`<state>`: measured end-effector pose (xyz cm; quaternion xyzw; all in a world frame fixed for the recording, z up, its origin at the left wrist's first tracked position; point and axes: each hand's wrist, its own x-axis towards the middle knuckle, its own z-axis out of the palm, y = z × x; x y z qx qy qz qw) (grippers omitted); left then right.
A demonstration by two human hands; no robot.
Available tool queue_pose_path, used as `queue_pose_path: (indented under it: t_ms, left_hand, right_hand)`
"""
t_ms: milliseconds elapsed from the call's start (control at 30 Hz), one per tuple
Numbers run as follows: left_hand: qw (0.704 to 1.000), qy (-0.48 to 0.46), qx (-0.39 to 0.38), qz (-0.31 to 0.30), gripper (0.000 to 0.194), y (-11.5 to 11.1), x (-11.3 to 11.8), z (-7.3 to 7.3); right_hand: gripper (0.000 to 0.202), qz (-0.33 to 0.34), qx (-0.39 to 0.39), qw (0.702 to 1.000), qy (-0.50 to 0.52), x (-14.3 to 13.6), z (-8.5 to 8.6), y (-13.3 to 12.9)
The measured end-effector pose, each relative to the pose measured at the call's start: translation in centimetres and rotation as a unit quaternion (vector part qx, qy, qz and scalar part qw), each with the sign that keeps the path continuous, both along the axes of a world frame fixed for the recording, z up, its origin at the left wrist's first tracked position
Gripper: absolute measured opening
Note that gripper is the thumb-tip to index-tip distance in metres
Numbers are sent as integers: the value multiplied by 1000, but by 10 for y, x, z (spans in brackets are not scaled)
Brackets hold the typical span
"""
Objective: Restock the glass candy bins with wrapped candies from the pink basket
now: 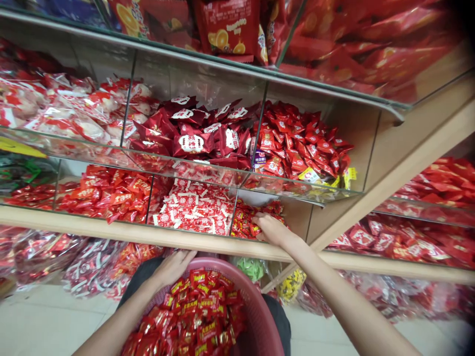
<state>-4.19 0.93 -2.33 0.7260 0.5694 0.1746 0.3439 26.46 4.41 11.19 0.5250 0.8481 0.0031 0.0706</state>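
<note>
Glass-fronted shelving point(111, 229) holds red candies point(242, 221) under the half-curled right hand point(272, 229), whose grip I cannot tell.

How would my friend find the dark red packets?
Look at the shelves above the pink basket. One level up from the right hand, go to the middle section. There, the white-labelled maroon packets look much darker than the bright red packets on their right.

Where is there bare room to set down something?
Bare floor tiles show between the left forearm and the bagged sweets, and between the right knee and right forearm. The inner right wall of the basket is uncovered. Shelf compartments look crowded.
</note>
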Motion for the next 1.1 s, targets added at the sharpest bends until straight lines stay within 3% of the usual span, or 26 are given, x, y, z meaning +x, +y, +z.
queue_pose_path:
  t_ms: [200, 400, 600, 700, 767, 867, 1100]
  left_hand:
    - [1000, 8, -2, 14, 57, -2, 2, 6]
    - [999, 30, -16, 22, 59, -3, 2, 7]
    - [999, 39, -13, 24, 61, -3, 4, 5]
    - [999, 35, -17, 30, 60, -4, 5, 8]
    - [999, 37, -22, 30, 60, -4, 6, 10]
    - [998, 44, -27, 25, 59, -4, 7, 12]
    - [998, 64, -4, 6, 60, -3, 4, 8]
  right_hand:
    - [23, 6, 10, 1000, -11, -1, 0, -2]
    - [23, 15, 21, 998, 58, 8, 6, -2]
    - [17, 39, 37, 980, 189, 13, 36, -16]
    - [15, 59, 22, 964, 258, 5, 54, -38]
    - [15, 80, -15, 953, 291, -4, 57, -58]
    - [14, 108, -111, 940, 304, -20, 38, -88]
    - [26, 156, -278, 940, 119, -45, -57, -143]
